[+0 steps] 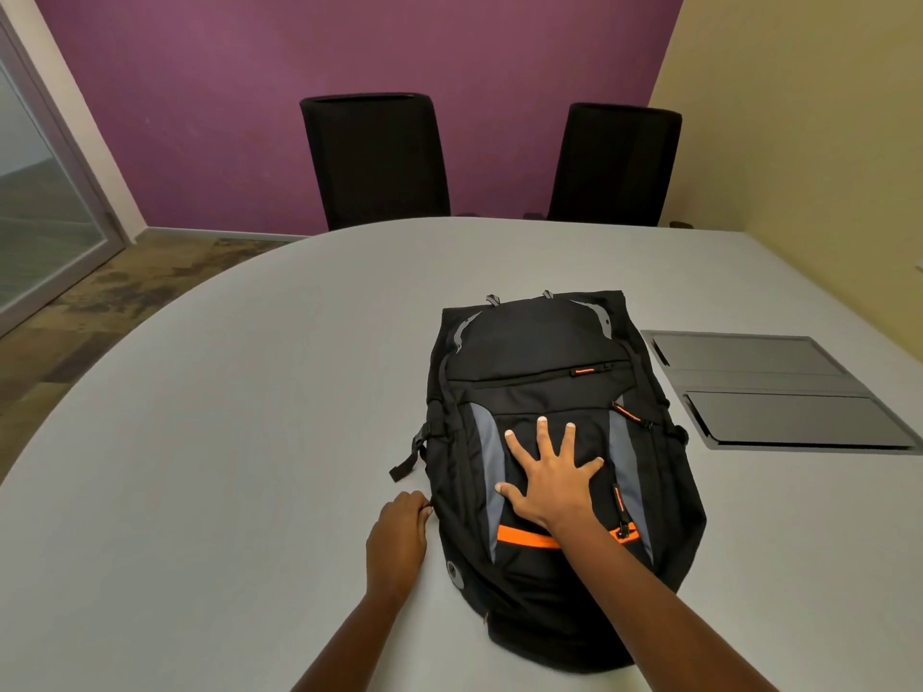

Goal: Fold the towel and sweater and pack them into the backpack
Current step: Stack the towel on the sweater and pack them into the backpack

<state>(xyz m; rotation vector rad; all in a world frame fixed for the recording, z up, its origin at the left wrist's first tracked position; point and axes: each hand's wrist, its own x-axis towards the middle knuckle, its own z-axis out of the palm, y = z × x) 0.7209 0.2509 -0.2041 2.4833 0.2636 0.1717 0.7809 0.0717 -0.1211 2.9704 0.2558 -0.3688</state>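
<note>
- While our left hand (399,534) sits nearest us, toward the surface's near edge, its fingers are curled and pinch at the left side seam of the backpack (539,352). We take that for a zip pull, though it is too small to be sure.
- Our right hand (549,484) lies flat on the front pocket, fingers spread wide, pressing down and holding nothing.
- The backpack lies on the surface (225,417), right of the middle, with its base toward the near edge and its top toward the far edge. It looks plump.
- We see no towel or sweater anywhere, so we judge they are packed and the step in hand is zipping up.
- The next move, as we read it, is to press the panel so the teeth meet, then draw the pull along the seam without snagging cloth.
- Toward the right edge lies a dark flat panel (779,392), apart from the backpack.
- Beyond the far edge stand two black chairs (374,162) before a purple wall (249,92).
</note>
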